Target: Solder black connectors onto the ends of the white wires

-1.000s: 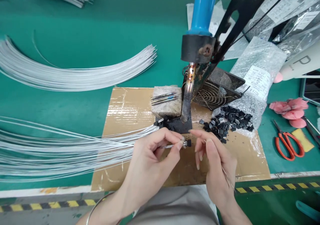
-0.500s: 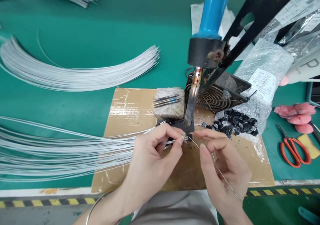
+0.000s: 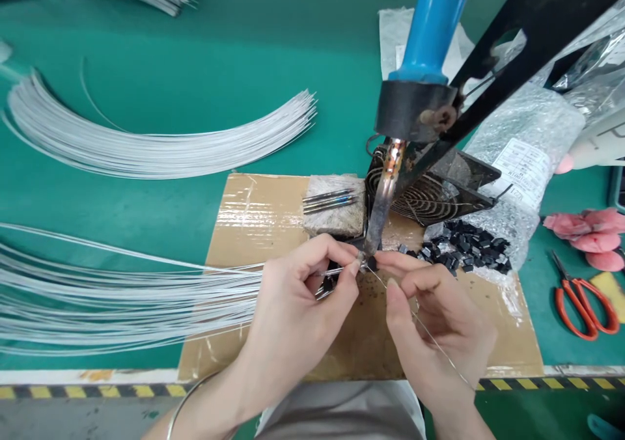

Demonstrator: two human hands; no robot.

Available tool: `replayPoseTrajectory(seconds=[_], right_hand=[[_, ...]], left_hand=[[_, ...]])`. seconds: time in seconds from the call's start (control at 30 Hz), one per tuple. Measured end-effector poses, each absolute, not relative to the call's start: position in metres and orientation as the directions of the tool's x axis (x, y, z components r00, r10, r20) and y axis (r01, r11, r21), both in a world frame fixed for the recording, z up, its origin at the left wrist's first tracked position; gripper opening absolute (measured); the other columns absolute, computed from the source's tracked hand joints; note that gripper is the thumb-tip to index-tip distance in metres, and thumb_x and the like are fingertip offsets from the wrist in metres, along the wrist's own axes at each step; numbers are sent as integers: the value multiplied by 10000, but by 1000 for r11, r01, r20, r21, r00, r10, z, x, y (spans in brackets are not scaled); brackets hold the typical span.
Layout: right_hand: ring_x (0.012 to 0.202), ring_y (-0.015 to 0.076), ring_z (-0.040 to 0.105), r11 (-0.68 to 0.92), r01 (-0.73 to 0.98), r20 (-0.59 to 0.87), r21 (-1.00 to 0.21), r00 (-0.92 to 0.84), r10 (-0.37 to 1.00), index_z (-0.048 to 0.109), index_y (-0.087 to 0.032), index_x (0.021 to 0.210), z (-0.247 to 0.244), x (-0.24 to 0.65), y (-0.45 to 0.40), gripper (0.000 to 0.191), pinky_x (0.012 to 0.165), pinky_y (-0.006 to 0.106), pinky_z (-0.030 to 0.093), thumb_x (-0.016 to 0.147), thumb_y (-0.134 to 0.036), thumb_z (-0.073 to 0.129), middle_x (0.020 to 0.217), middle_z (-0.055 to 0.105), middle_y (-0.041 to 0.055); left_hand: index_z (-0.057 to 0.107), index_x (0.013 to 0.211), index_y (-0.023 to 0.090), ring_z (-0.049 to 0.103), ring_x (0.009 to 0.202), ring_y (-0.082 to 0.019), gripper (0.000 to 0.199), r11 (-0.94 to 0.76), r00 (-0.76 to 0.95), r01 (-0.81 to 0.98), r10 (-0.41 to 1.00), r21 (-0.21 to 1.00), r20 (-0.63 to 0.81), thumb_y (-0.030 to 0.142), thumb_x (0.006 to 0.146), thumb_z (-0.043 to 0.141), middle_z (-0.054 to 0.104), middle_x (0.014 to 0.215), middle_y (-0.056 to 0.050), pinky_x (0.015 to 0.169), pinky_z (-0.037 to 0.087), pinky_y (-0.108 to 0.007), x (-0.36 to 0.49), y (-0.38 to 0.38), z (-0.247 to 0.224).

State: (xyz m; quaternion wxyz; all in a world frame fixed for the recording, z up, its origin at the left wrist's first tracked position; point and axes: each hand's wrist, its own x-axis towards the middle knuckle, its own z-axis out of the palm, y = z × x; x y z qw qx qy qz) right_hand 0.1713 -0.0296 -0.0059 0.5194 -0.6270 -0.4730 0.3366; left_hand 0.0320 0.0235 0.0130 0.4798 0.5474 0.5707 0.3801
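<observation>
My left hand [image 3: 303,303] is closed in a pinch on a thin white wire, just under the tip of the soldering iron [image 3: 381,206]. A small black piece [image 3: 372,263] sits at the wire's end, between my two hands. My right hand [image 3: 442,329] is closed on a strand of solder wire [image 3: 445,355], which runs across the palm and reaches toward the iron's tip. The fingertips of both hands almost meet there, and the exact contact is too small to make out. A bundle of white wires [image 3: 215,295] runs leftward from beneath my left hand.
Cardboard [image 3: 258,222] lies under the work. A block with metal rods [image 3: 334,222], a fan [image 3: 424,196] and a pile of black pieces [image 3: 469,246] surround the iron. Scissors [image 3: 583,303] lie right. Another wire bundle [image 3: 166,153] lies behind. The black iron stand [image 3: 532,43] slants overhead.
The view has shifted slightly, so the iron and bench items appear a little further right. The black piece and wire end have come up against the iron's tip. Both hands keep their grips.
</observation>
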Motion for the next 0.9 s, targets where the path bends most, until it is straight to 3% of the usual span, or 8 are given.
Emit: replayPoseTrajectory(seconds=[0.37,0.9], right_hand=[[1049,239,822,-9,232,75,-973,352,933,592,-243,773,-4,170,-23,207,935,370,643,919,-143,699,1101,851,71],[1016,163,828,102,265,180,-959,288,940,620,-241,799,-8,175,-22,215,954,273,640,904,-74,705,1146,847,-7]], left_hand=[[702,730,198,672,631,-130,133,138,75,259,984,956,-162,199,857,662,780,750,0,519,437,-222,29,27,16],[714,731,206,688,627,-133,134,102,58,276,991,956,-123,179,854,666,790,752,3,481,403,-219,31,27,18]])
